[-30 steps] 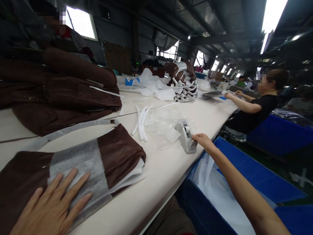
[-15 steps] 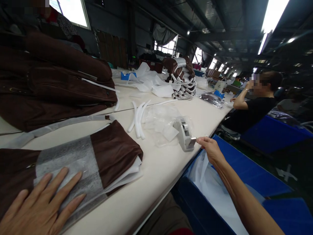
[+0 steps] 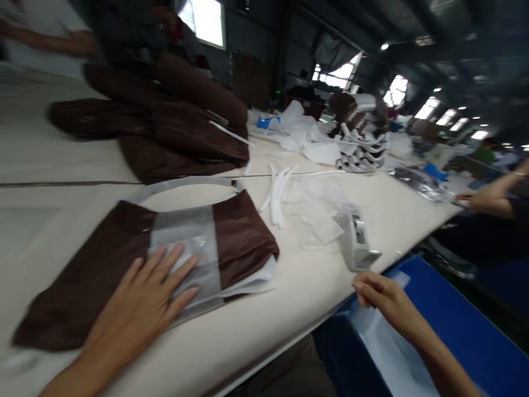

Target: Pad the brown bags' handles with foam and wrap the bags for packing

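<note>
A brown bag [image 3: 248, 237] lies on the pale table, with a translucent wrap [image 3: 185, 223] round its middle and white sheets showing at its right end. Flat on that wrap rests my left hand [image 3: 144, 300], fingers spread. My right hand [image 3: 380, 295] is closed in a pinch just in front of the grey tape dispenser [image 3: 356, 242], at the table's edge. Whatever its fingertips hold, if anything, is too small to make out. The bag's wrapped handle [image 3: 185, 183] arches behind it.
White tubes [image 3: 278, 198] and crumpled clear plastic [image 3: 312, 204] lie beyond the bag. More brown bags [image 3: 177, 129] are piled at the back left. A blue bin [image 3: 450, 314] with white sheets stands at the right, below the table edge. Other people's arms show at both sides.
The view has swung left, so things appear farther right. My right hand has come away from the dispenser's front towards me. My left hand stays on the wrap.
</note>
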The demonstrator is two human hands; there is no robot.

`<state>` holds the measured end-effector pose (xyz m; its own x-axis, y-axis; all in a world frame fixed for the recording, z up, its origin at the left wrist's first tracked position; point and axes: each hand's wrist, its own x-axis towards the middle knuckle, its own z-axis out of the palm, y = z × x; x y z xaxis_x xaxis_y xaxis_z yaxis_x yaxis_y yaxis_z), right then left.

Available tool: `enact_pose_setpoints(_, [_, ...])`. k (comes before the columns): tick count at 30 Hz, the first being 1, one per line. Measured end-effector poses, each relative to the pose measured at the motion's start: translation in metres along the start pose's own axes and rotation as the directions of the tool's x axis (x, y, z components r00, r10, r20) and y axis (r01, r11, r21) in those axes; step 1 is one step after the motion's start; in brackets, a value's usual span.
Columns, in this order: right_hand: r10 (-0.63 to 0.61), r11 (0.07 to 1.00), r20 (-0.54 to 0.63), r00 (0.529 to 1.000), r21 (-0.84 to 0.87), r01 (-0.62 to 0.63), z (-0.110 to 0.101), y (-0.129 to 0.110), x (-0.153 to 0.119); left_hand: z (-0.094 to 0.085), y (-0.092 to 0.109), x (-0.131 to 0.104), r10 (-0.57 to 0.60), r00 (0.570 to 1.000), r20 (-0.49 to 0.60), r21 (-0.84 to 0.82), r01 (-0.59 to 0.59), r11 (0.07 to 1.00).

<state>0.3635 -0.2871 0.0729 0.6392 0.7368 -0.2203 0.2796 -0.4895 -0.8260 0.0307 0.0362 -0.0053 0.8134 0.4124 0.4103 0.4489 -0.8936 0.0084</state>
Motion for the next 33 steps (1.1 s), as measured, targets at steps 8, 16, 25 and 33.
enact_pose_setpoints(8, [-0.34,0.682,0.892,0.297,0.016,0.731,0.1,-0.184,0.074,-0.011,0.012,-0.005,-0.073,0.995,0.073,0.096,0.066,0.993])
enact_pose_setpoints(16, [-0.068,0.381,0.991,0.114,-0.08,0.921,0.241,-0.259,0.177,-0.011,0.017,-0.012,-0.112,0.993,-0.03,-0.025,0.111,0.993])
enact_pose_setpoints(25, [0.054,0.191,0.997,0.063,-0.072,0.979,0.275,-0.269,0.196,-0.01,0.018,-0.013,-0.135,0.986,-0.1,-0.047,0.131,0.99])
enact_pose_setpoints(33, [0.12,0.095,0.987,0.105,-0.117,0.989,0.292,-0.274,0.199,-0.009,0.02,-0.011,-0.148,0.988,-0.045,-0.046,0.146,0.988])
